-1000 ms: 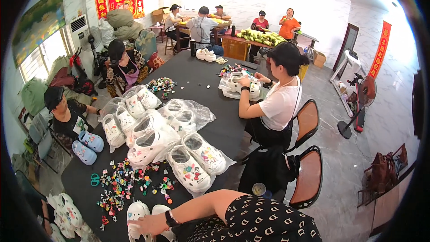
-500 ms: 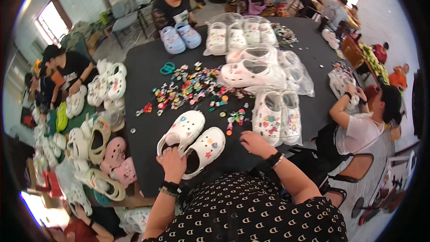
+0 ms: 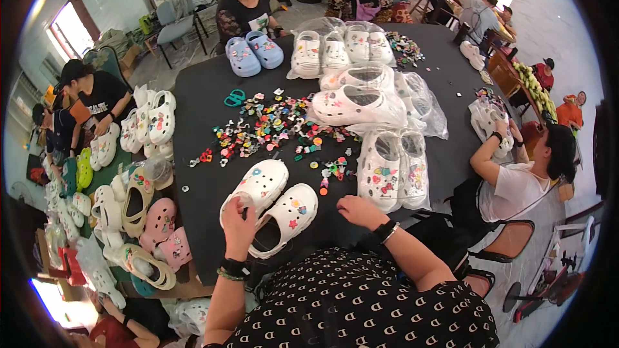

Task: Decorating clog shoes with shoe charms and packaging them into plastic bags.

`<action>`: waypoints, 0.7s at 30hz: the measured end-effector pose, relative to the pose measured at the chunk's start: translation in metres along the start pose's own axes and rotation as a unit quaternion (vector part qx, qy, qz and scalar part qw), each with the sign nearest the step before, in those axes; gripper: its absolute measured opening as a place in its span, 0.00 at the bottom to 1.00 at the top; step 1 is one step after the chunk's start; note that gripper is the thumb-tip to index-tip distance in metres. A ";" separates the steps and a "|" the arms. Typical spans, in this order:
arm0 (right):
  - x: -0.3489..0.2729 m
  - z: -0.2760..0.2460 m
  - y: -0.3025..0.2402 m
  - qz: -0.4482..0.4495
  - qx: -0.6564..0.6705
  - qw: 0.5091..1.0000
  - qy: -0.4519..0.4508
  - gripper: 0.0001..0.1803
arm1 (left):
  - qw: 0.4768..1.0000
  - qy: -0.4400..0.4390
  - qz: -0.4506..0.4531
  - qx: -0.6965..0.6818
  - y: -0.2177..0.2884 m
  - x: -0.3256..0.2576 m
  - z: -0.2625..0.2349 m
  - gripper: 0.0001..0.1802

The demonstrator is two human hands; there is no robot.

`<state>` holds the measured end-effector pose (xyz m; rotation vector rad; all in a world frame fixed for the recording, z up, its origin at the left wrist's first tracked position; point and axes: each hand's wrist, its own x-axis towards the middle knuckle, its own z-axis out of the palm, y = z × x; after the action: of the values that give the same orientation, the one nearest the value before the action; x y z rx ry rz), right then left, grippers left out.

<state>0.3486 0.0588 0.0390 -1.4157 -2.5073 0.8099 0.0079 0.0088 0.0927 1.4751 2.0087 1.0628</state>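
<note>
Two white clogs with holes and small charms lie side by side in front of me on the dark table. My left hand (image 3: 239, 222) is closed at the heel end of the left white clog (image 3: 265, 180), its fingers at the opening's rim. The right white clog (image 3: 298, 212) sits just beside that hand, a red star charm on its top. My right hand (image 3: 362, 211) rests near the table's front, fingers curled; whatever may be in them is hidden. Just beyond it stands a plastic-wrapped pair of white clogs (image 3: 390, 171).
Loose colourful charms (image 3: 271, 125) spread across the middle of the dark table (image 3: 206, 96). More bagged white clogs (image 3: 361, 103) and a blue pair (image 3: 255, 53) stand farther back. Pink clogs (image 3: 161, 222) lie at left. A co-worker in white (image 3: 516, 177) sits at right.
My left hand has lifted and turned slightly at the clog's heel. The right hand's fingers have drawn in more. The whole view has shifted a little.
</note>
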 end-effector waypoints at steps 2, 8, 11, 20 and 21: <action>0.007 -0.003 -0.005 0.007 0.000 1.000 -0.008 0.09 | 0.998 0.008 -0.038 -0.055 -0.007 0.007 0.006 0.20; 0.024 0.003 0.010 0.003 0.018 0.999 0.027 0.06 | 0.987 -0.079 -0.134 -0.037 -0.019 0.025 0.022 0.23; 0.043 0.001 0.022 0.036 0.024 0.996 0.074 0.07 | 0.989 -0.069 -0.124 0.036 -0.009 0.034 0.025 0.29; 0.103 -0.039 0.049 0.057 -0.071 0.983 0.160 0.09 | 0.994 0.022 -0.082 0.072 -0.019 0.037 0.040 0.24; 0.109 -0.040 0.049 0.038 -0.059 0.988 0.135 0.11 | 0.995 0.023 -0.063 0.080 -0.018 0.035 0.037 0.21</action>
<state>0.3413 0.1840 0.0332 -1.5504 -2.3405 0.4501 0.0116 0.0508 0.0598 1.3905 2.2332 0.9101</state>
